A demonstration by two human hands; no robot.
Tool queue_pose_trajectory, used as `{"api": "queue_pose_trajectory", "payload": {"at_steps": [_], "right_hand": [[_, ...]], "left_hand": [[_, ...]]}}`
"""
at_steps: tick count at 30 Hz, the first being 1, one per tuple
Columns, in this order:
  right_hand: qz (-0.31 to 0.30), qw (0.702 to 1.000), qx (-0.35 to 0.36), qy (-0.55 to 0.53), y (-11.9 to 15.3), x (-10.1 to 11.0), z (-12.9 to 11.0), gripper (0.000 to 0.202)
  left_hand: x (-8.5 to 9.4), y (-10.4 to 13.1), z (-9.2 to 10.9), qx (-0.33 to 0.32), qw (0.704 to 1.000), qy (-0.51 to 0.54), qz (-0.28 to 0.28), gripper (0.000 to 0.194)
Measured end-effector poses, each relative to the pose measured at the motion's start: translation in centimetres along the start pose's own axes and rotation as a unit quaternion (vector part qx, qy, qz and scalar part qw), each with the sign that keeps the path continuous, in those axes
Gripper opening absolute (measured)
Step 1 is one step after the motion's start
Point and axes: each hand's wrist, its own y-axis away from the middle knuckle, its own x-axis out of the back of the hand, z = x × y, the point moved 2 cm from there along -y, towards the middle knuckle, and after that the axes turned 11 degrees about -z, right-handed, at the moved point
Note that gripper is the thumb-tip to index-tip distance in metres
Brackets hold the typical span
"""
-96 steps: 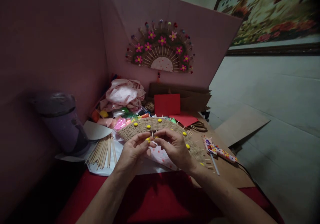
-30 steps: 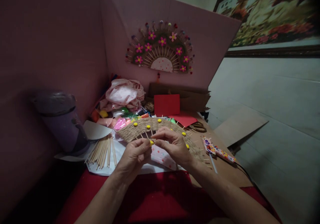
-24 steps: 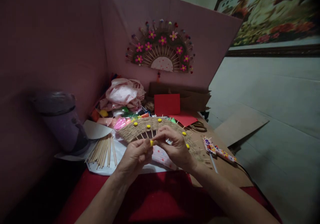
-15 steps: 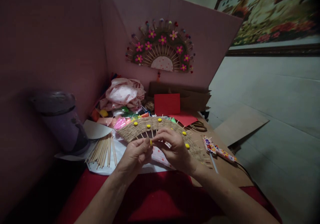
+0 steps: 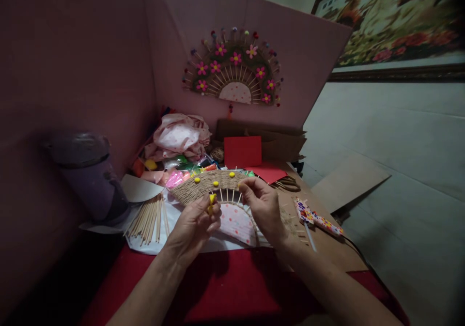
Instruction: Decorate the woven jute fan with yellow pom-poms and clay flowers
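Note:
In my left hand [image 5: 193, 226] a small lump of yellow modelling clay [image 5: 211, 201] sticks up between thumb and fingers. My right hand [image 5: 262, 209], to its right, is pinched at the fingertips on what looks like a tiny yellow bit of the clay. Behind and below both hands lies a half-round fan [image 5: 189, 193] of twine woven over thin sticks, with a spotted fabric half-circle [image 5: 238, 223] at its base. Several yellow clay dots [image 5: 215, 184] sit on the twine. My right hand covers part of the fan's right side.
Left of the fan are loose wooden sticks [image 5: 150, 222] and a purple lidded container [image 5: 90, 185]. Bagged coloured clay [image 5: 176, 178], bundled fabric [image 5: 181, 134] and red card [image 5: 242, 151] lie behind. A glue gun [image 5: 319, 219] rests on cardboard at right. A finished fan [image 5: 236, 81] hangs above.
My hands have moved apart. The right one has shifted right and up, away from the clay in the left, uncovering the fabric half-circle and the sticks.

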Motion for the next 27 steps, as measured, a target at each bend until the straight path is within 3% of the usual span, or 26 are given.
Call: {"api": "queue_pose_trajectory", "payload": {"at_steps": [3, 6, 9, 11, 13, 16, 20, 23, 27], "right_hand": [[-0.041, 0.979, 0.125, 0.156, 0.8, -0.6, -0.6, 0.013], [-0.067, 0.897, 0.238, 0.366, 1.7, -1.9, -0.7, 0.016], [-0.079, 0.805, 0.285, 0.515, 2.1, -2.8, -0.2, 0.019], [-0.104, 0.788, 0.274, 0.542, 2.1, -2.9, 0.0, 0.021], [-0.145, 0.801, 0.245, 0.527, 2.1, -2.7, -0.1, 0.025], [-0.185, 0.856, 0.202, 0.439, 2.0, -2.0, -0.6, 0.025], [-0.117, 0.939, 0.161, 0.282, 1.6, -1.2, -0.7, 0.019], [-0.089, 0.957, 0.131, 0.241, 1.2, -1.2, -0.3, 0.019], [-0.108, 0.955, 0.160, 0.227, 0.9, -1.3, -0.3, 0.013]], "left_hand": [[0.0, -0.2, 0.0, -0.019, 0.999, 0.030, 0.014, 0.010], [-0.3, -0.3, -0.1, -0.033, 0.998, 0.052, 0.016, 0.013], [-0.5, -0.4, -0.3, -0.032, 0.998, 0.060, 0.002, 0.016], [-0.3, -0.4, -0.3, -0.034, 0.998, 0.057, 0.001, 0.014], [0.0, -0.5, -0.3, -0.034, 0.998, 0.048, 0.007, 0.010], [0.6, -0.5, -0.3, -0.027, 0.999, 0.012, 0.029, 0.004], [0.6, -0.4, -0.2, -0.008, 0.999, -0.021, 0.034, 0.012], [0.6, -0.2, -0.2, 0.012, 0.998, -0.037, 0.044, 0.019], [0.5, 0.1, -0.2, 0.027, 0.999, -0.040, 0.016, 0.022]]}}
